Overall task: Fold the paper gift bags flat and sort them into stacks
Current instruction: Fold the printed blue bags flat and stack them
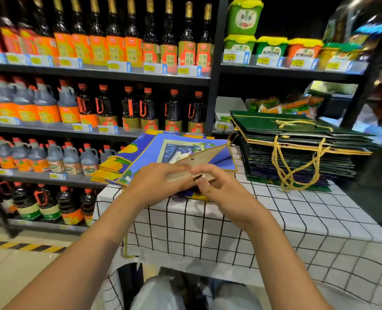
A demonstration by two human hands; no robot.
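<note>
Two bare hands meet over a blue paper gift bag (185,153) at the near-left part of a table draped in a white cloth with a black grid (297,220). The left hand (156,182) rests curled on the bag's brown cardboard edge, fingers bent round it; the right hand (221,189) pinches the same edge from the other side, thumb and fingertips closed on the card. The bag is glossy blue with a pale picture panel and a thin yellow border, partly folded, its stiff brown mouth flap lifted at an angle and showing one small punched hole.

Under and behind it lies a low stack of blue-and-yellow bags (116,166) printed with orange fruit, flat, fanned slightly toward the table's left edge, with one gold cord handle showing. At the far right of the table stands one much taller stack of dark green bags (297,157), smooth and shiny with gold edging; two twisted gold rope handles (295,166) loop down its front. The exact count of bags in either stack cannot be told.

Behind the table, black metal shelves (96,72) carry rows of dark glass and plastic sauce bottles (149,34) with orange labels; to the right sit green and orange tubs (272,47) with yellow lids
</note>
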